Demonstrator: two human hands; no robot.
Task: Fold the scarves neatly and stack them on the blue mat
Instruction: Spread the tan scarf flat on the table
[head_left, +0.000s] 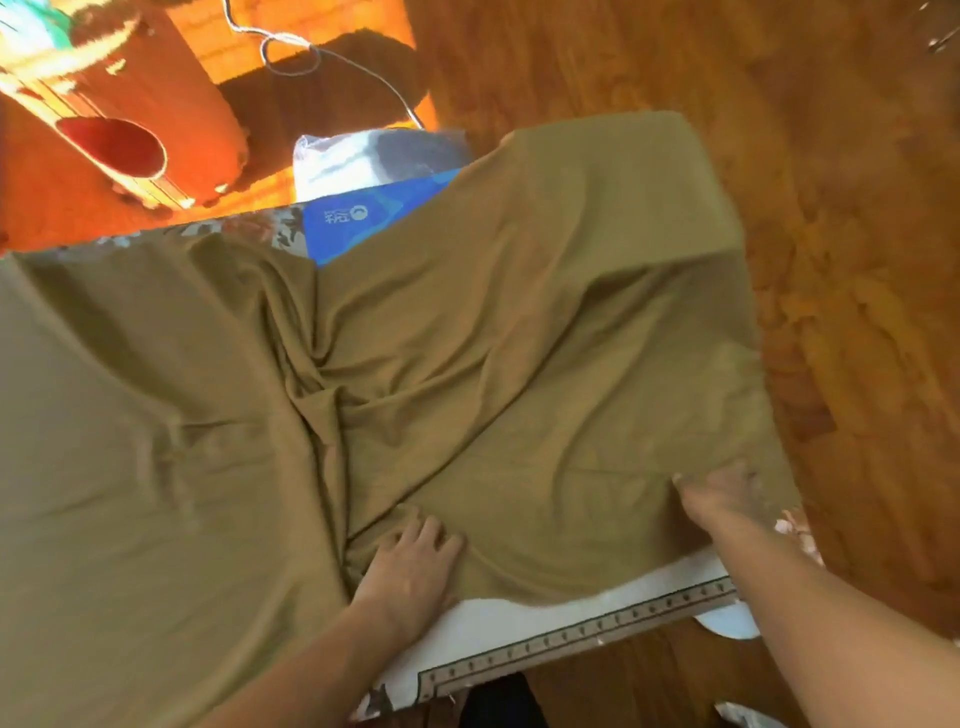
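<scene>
Olive-brown scarf (467, 338), spread and creased, gathered into folds at centre, covering the patterned tablecloth (545, 623). Left hand (410, 566) presses flat at 6 o'clock; right hand (722, 493), blurred, fingers extended at 4 o'clock. Blue mat (363, 218) at 12 o'clock, mostly hidden; scarf's left edge cut off.

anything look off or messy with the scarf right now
Yes. The olive scarf is not flat: creases bunch into a twisted knot near its middle, and its far right side hangs off the table edge. It also lies over most of the blue mat. The left hand and right hand rest on its near edge.
</scene>
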